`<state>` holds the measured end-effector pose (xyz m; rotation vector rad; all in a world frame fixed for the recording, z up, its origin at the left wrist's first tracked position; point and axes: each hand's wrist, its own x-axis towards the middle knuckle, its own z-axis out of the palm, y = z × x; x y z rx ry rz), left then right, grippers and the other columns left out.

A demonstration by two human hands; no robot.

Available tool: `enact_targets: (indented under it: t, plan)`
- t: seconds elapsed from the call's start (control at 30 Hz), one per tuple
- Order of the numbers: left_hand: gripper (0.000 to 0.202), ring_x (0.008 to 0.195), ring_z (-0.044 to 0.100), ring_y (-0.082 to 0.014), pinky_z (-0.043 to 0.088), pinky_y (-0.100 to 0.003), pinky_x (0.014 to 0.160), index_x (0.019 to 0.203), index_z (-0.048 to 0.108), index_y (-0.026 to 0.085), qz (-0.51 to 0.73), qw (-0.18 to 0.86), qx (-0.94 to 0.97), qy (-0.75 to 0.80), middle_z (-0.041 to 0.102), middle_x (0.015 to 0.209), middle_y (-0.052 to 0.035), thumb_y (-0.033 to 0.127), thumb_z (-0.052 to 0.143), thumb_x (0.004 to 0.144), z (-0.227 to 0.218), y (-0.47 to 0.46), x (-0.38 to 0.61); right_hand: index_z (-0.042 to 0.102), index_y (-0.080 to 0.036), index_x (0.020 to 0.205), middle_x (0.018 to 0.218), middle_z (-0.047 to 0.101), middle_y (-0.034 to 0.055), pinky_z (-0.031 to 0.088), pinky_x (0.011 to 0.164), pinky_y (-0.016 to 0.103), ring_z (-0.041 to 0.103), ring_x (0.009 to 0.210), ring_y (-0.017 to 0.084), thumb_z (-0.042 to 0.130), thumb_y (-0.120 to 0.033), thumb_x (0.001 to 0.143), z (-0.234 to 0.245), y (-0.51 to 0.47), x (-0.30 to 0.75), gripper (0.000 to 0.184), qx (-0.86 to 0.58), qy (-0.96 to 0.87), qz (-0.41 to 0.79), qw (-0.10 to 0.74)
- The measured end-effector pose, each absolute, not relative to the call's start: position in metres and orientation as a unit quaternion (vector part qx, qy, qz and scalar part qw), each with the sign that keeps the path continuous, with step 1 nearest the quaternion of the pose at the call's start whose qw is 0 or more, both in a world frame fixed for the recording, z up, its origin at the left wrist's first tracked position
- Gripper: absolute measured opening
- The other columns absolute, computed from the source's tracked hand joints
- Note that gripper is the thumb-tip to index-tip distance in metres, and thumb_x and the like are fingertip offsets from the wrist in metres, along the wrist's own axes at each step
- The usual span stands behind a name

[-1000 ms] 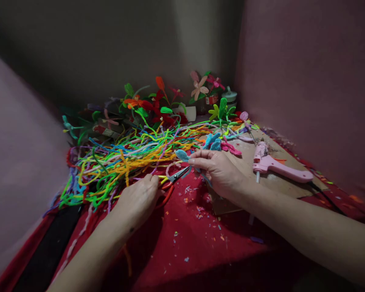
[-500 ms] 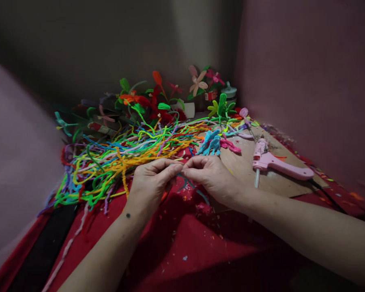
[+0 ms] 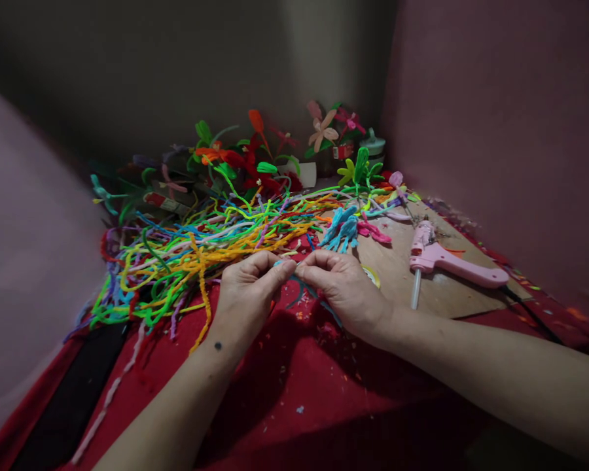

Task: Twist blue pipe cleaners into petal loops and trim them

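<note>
Forearms bare; small dark dot below left grip.

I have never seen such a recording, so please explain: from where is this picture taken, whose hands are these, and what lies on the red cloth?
No machine here: a person works with two bare hands, and a camera worn on the head looks down at them. The left hand and right hand meet in the middle; their fingers pinch a thin light blue piece. Behind them a pile of coloured pipe cleaners lies on the red cloth. To the right, a pink glue gun rests on a cardboard sheet. Pipe-cleaner flowers stand at the back.
</note>
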<state>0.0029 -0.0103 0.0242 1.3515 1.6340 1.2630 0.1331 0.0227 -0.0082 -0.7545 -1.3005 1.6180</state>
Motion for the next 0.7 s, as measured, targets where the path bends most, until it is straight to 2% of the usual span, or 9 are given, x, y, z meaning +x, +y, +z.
enact_targets:
  t: [0.13, 0.27, 0.47, 0.53, 0.6, 0.7]
  plan:
    - [0.02, 0.043, 0.032, -0.0046, 0.024, -0.018, 0.041, 0.059, 0.056, 0.015, 0.492, 0.361, 0.508, 0.608, 0.042, 0.048, 0.0058, 0.029, 0.063, 0.072, 0.0232, -0.0083, 0.0013, 0.054, -0.017, 0.066, 0.057, 0.045, -0.0052, 0.028, 0.05, 0.023, 0.035, 0.052, 0.008, 0.057, -0.026, 0.073, -0.0098, 0.0244, 0.1318, 0.012, -0.303, -0.517, 0.665, 0.445]
    - [0.017, 0.04, 0.027, -0.0034, 0.021, -0.018, 0.038, 0.058, 0.056, 0.015, 0.492, 0.417, 0.499, 0.579, 0.039, 0.045, 0.0072, 0.025, 0.065, 0.07, 0.0223, -0.0057, -0.0019, 0.055, -0.015, 0.06, 0.054, 0.043, -0.0054, 0.026, 0.049, 0.023, 0.033, 0.05, 0.006, 0.058, -0.024, 0.07, -0.0068, 0.028, 0.1343, 0.014, -0.309, -0.546, 0.667, 0.401]
    - [0.014, 0.043, 0.036, -0.0044, 0.027, -0.017, 0.04, 0.065, 0.06, 0.016, 0.498, 0.406, 0.498, 0.582, 0.047, 0.05, 0.0057, 0.026, 0.069, 0.066, 0.0212, -0.0053, -0.0011, 0.054, -0.014, 0.055, 0.052, 0.043, -0.0053, 0.025, 0.05, 0.023, 0.032, 0.05, 0.006, 0.058, -0.021, 0.069, -0.0041, 0.0283, 0.136, 0.015, -0.33, -0.587, 0.627, 0.392]
    - [0.017, 0.043, 0.036, -0.0049, 0.028, -0.018, 0.041, 0.062, 0.056, 0.016, 0.503, 0.367, 0.502, 0.6, 0.046, 0.049, 0.006, 0.027, 0.068, 0.068, 0.0204, -0.0069, 0.0017, 0.053, -0.015, 0.055, 0.053, 0.041, -0.0053, 0.026, 0.05, 0.023, 0.032, 0.051, 0.006, 0.056, -0.022, 0.071, -0.0043, 0.0262, 0.1355, 0.018, -0.323, -0.59, 0.615, 0.411]
    - [0.019, 0.047, 0.038, -0.0056, 0.031, -0.018, 0.043, 0.06, 0.056, 0.016, 0.501, 0.281, 0.529, 0.624, 0.047, 0.051, 0.0054, 0.028, 0.067, 0.069, 0.0193, -0.0087, 0.0038, 0.049, -0.016, 0.052, 0.052, 0.038, -0.0054, 0.025, 0.05, 0.024, 0.031, 0.051, 0.007, 0.054, -0.022, 0.073, -0.0044, 0.0245, 0.135, 0.022, -0.315, -0.597, 0.605, 0.422]
    - [0.021, 0.05, 0.039, -0.0059, 0.032, -0.018, 0.045, 0.058, 0.056, 0.016, 0.484, 0.188, 0.57, 0.637, 0.048, 0.054, 0.0051, 0.029, 0.067, 0.07, 0.0182, -0.0104, 0.0036, 0.048, -0.016, 0.052, 0.052, 0.036, -0.0058, 0.024, 0.05, 0.024, 0.03, 0.051, 0.007, 0.053, -0.022, 0.073, -0.0036, 0.0244, 0.1347, 0.022, -0.308, -0.599, 0.615, 0.411]
